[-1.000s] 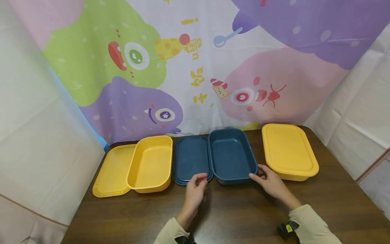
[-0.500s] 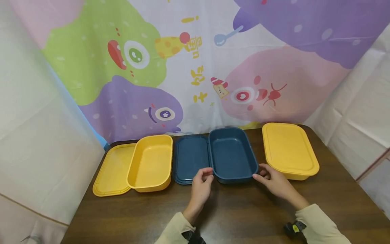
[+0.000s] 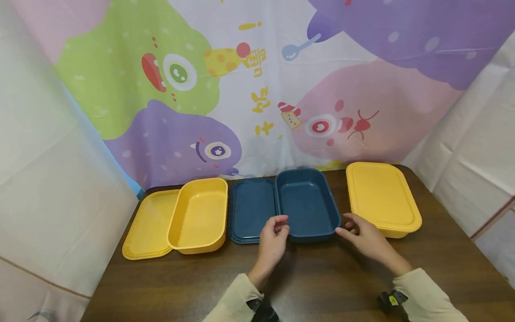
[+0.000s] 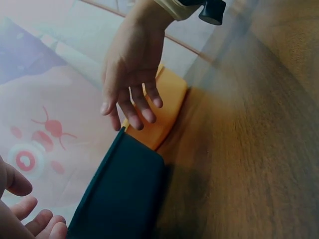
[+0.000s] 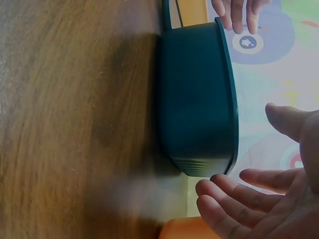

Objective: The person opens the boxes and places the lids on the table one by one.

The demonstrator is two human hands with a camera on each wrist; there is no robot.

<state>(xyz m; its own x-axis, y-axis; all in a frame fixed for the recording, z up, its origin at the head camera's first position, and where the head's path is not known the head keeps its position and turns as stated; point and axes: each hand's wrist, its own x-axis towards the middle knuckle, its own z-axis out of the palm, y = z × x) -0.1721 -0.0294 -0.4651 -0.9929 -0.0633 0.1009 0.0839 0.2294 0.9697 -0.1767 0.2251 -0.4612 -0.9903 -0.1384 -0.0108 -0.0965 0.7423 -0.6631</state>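
Head view: your 2 hands are at the near corners of the dark blue food container (image 3: 309, 205), which stands upright and uncovered on the wooden desk (image 3: 322, 286). Your left hand (image 3: 272, 241) is by the near left corner, your right hand (image 3: 365, 236) by the near right. In the right wrist view, the fingers of your right hand are loosely bent and spread, the thumb well apart from them, pinching nothing. In the left wrist view, the fingers of your left hand are also relaxed, the thumb apart, with nothing between them. Whether any fingertip touches the container, you cannot tell.

The dark blue lid (image 3: 252, 208) lies flat just beside the container, on its left. Farther left, the uncovered yellow container (image 3: 201, 214) overlaps the right edge of the yellow lid (image 3: 149, 226) in this view; the covered yellow container (image 3: 382, 197) stands near your right hand.

The step in hand looks like setting or steadying the blue container; whether a hold is starting or ending is unclear. To shift it, you probably need fingers on opposite walls, pressing evenly so it doesn't turn. To cover it instead, your left hand has the shorter reach to the lid, and likely needs a fingertip under its near edge.
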